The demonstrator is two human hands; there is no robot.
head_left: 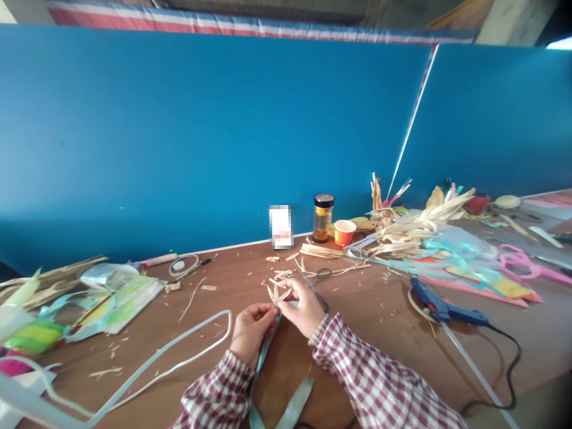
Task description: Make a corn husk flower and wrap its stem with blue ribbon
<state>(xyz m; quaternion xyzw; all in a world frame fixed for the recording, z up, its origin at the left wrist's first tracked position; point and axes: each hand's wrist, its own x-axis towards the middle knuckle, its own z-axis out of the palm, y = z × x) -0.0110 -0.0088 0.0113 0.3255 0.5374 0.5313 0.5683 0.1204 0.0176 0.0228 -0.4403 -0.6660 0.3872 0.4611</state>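
Note:
Both my hands meet low in the middle of the brown table (384, 310). My left hand (251, 331) pinches the base of a small flower of dry corn husk (277, 293) together with the end of a pale teal ribbon (263, 357). My right hand (306, 305) is closed on the husk flower from the right, fingertips on its petals. The ribbon runs down between my checked sleeves toward me. Scissors (322, 275) lie just behind my right hand.
A blue glue gun (440, 308) with a black cord lies at the right. A jar (322, 217), an orange cup (344, 232) and a heap of husks and ribbons (429, 232) stand behind. White tubing (179, 345) and coloured papers (111, 304) lie left. A blue partition backs the table.

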